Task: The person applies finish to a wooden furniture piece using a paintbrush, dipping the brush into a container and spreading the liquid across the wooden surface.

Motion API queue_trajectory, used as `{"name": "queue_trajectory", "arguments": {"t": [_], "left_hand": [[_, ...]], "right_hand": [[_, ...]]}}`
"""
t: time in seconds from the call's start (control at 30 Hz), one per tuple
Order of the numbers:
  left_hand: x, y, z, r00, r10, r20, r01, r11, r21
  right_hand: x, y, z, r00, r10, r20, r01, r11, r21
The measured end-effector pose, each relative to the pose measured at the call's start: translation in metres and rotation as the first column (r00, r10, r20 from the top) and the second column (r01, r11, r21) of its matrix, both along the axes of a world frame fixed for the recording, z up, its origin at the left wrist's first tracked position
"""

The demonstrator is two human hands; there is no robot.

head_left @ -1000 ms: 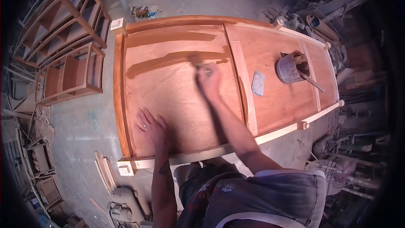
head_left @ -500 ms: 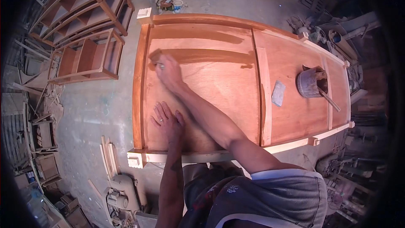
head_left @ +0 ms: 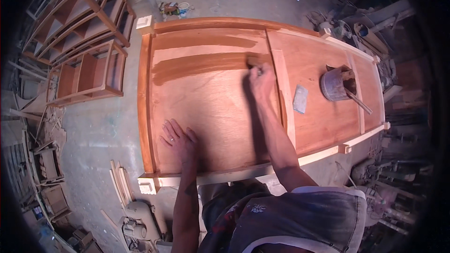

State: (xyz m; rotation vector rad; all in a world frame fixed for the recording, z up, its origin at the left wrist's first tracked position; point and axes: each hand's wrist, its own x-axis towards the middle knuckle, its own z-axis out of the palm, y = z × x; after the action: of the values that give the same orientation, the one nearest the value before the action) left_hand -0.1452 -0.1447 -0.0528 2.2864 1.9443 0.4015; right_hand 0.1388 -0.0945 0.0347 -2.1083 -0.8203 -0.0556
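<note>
A large wooden furniture panel (head_left: 211,126) with a raised frame lies flat before me. Dark brown stain stripes (head_left: 201,64) run across the far part of its left section. My right hand (head_left: 262,82) is closed around a paintbrush (head_left: 255,59), its head at the right end of the nearer stripe, by the cross rail. My left hand (head_left: 180,141) rests on the bare wood at the near left, fingers spread, a ring on one of them. A stained bucket (head_left: 335,86) with a stick leaning out stands on the panel's right section. Beside it lies a grey rectangular pad (head_left: 300,99).
Unfinished wooden shelf units (head_left: 86,70) stand on the floor at the left. An air compressor (head_left: 140,218) and some wood strips (head_left: 121,182) are at the near left. A small white tub (head_left: 183,7) sits beyond the panel. Scrap and clutter line the right side.
My right hand has swept the brush from the left end of the nearer stripe to its right end. That stripe is now wider at the left. The left hand stays on the panel.
</note>
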Motion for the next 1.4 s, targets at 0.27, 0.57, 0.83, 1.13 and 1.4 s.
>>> {"name": "queue_trajectory", "arguments": {"t": [0.27,0.57,0.83,1.13,1.4], "left_hand": [[-0.002,0.011,0.008,0.999,-0.011,0.046,0.008,0.999,0.048],[-0.01,0.0,0.001,0.999,-0.002,-0.043,0.003,1.0,0.022],[-0.001,0.003,0.003,1.0,-0.006,-0.02,0.006,1.0,0.004],[0.004,0.012,0.016,0.998,-0.065,0.007,0.065,0.997,-0.045],[-0.012,-0.003,0.01,0.993,-0.031,-0.113,0.03,1.0,-0.01]], "right_hand": [[-0.147,0.131,-0.017,0.855,0.518,0.01,-0.516,0.849,0.115],[-0.038,0.045,-0.017,0.95,0.312,0.005,-0.308,0.933,0.186],[-0.038,0.066,-0.022,0.991,0.128,-0.036,-0.126,0.99,0.063],[-0.14,0.181,-0.037,0.917,0.384,0.107,-0.399,0.889,0.226],[0.011,0.036,-0.017,0.994,0.104,-0.019,-0.098,0.976,0.196]]}}
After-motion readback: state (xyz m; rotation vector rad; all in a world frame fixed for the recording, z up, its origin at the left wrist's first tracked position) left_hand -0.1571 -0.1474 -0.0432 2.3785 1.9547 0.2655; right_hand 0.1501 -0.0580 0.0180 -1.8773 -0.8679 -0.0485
